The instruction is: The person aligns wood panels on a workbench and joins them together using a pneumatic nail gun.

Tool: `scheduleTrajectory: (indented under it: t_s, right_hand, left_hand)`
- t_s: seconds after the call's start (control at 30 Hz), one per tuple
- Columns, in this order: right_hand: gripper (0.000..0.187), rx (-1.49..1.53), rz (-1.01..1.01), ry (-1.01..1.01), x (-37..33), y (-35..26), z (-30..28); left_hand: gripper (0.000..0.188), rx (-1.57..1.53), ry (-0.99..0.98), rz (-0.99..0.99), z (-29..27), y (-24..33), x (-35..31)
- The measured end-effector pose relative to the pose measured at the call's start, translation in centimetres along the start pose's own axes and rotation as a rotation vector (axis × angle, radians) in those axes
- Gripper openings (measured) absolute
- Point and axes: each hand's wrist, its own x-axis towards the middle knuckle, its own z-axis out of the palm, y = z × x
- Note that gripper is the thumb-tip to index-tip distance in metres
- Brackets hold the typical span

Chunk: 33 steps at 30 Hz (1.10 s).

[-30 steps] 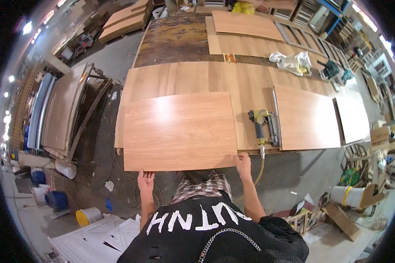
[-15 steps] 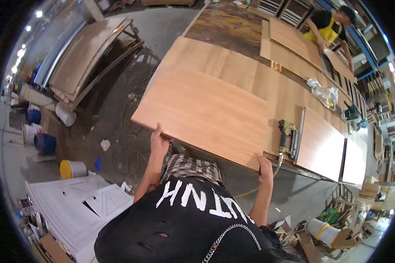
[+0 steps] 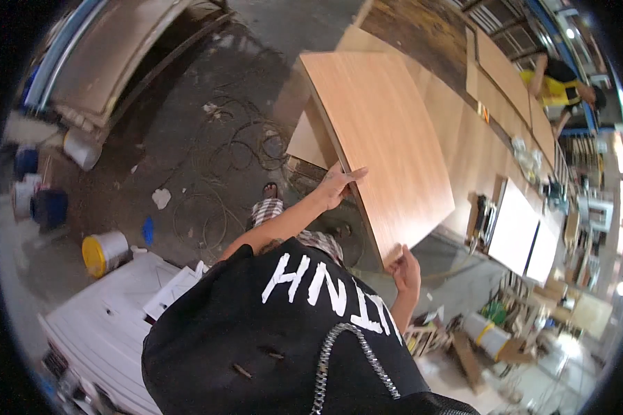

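We wear a white-lettered black shirt (image 3: 256,346) over brown-and-white checked trousers (image 3: 320,244), and see before us a tan wood-grained panel (image 3: 387,138), a yellow-and-white bucket (image 3: 107,251) and dark blue tub (image 3: 50,207) at left, and a yellow apron (image 3: 557,90) far right.

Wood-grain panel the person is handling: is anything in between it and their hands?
Nothing visible is. The bare left hand grips the left edge of the wood-grain panel directly, and the bare right hand holds its lower corner.
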Motion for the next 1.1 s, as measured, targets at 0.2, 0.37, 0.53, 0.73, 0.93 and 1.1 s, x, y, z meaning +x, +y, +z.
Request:
scheduleTrajectory:
  t_s: [0.2,0.37,0.53,0.73,0.93,1.1]
  right_hand:
    - [0.045,0.116,-0.011,-0.109,0.1,-0.3,10.2]
    - [0.042,0.224,-0.101,0.019,2.7,0.4,9.9]
    - [0.053,0.367,-0.205,0.109,5.5,-0.9,8.7]
    - [0.022,0.379,-0.203,0.063,7.3,-0.5,7.3]
    - [0.018,0.344,-0.163,0.058,8.7,-0.1,9.7]
    - [0.020,0.354,-0.162,0.108,9.7,0.9,14.4]
  left_hand:
    - [0.079,0.345,0.076,0.055,-0.4,7.0,1.2]
    - [0.076,0.420,-0.002,0.120,0.6,10.7,2.5]
    - [0.089,0.508,-0.044,0.165,-0.3,10.4,4.3]
    - [0.062,0.414,0.025,0.237,0.1,10.5,3.9]
    - [0.066,0.145,0.065,0.113,-2.9,10.8,5.5]
    - [0.060,0.158,0.167,0.091,-6.1,11.8,10.5]
